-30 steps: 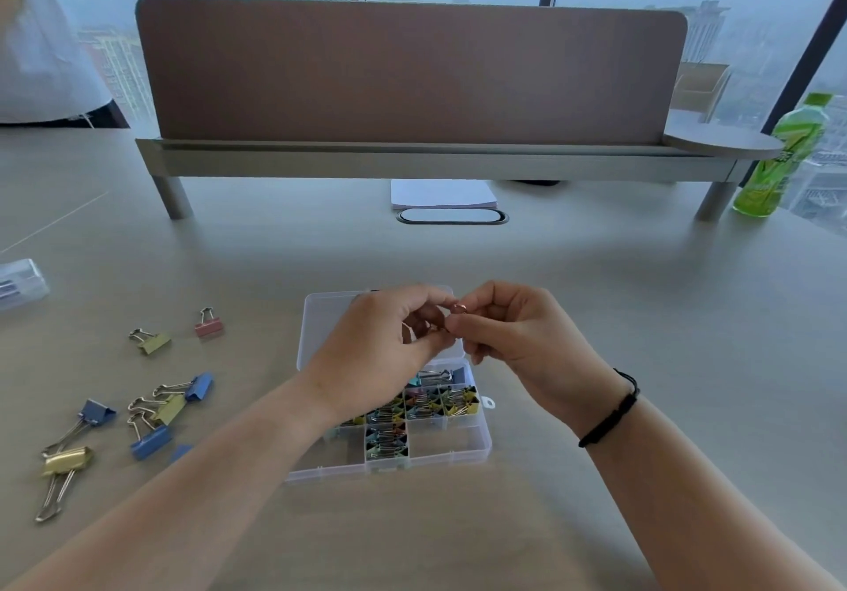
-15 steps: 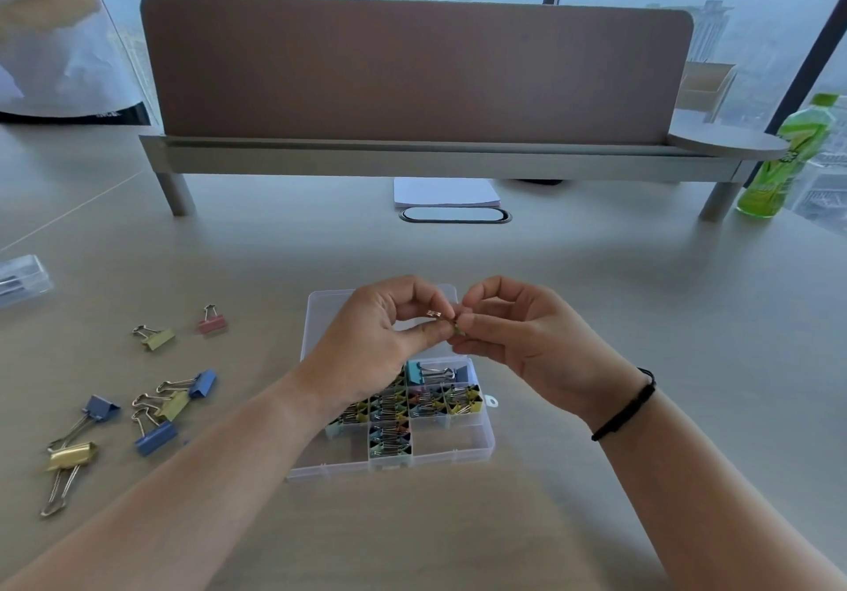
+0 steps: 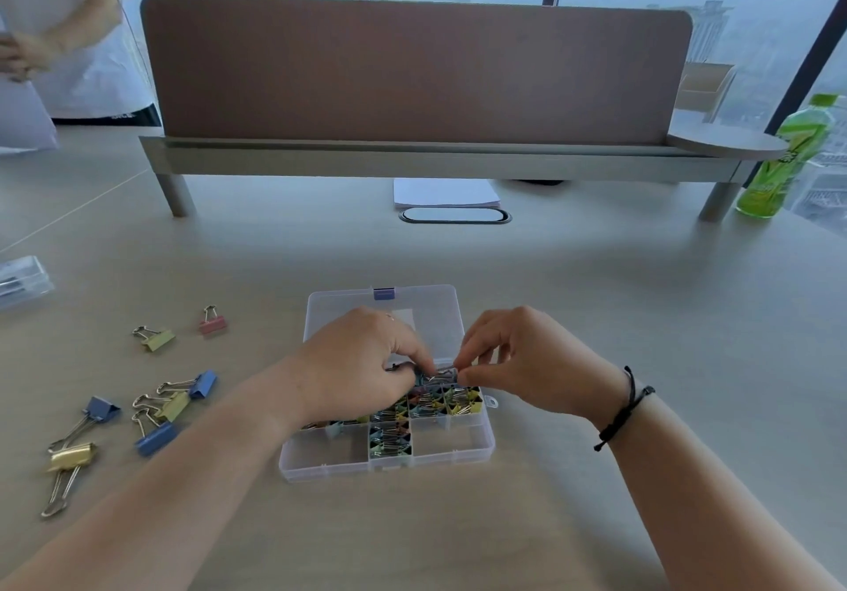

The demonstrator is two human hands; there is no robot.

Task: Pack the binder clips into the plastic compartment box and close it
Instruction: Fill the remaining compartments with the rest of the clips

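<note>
a pale desk (image 3: 596,315) is seen before a brown divider (image 3: 412,67) and tall windows, with a green bottle (image 3: 779,159) at two o'clock and part of a second person at ten o'clock. the box (image 3: 389,466) is set at the centre of the desk, its clear lid (image 3: 431,306) folded open toward twelve o'clock. several middle compartments are filled with small coloured clips (image 3: 440,402); the near corners at five and seven o'clock look unfilled. the left hand (image 3: 362,370) and right hand (image 3: 536,361) are brought close together over the far row, fingers curled, and a small clip (image 3: 440,376) appears to be pinched between them at the compartment mouth, though blur hides the exact grip. about eight larger loose clips (image 3: 174,407) are left lying at nine o'clock. the packing is judged well under way; the loose clips and the closing of the lid are still left.
</note>
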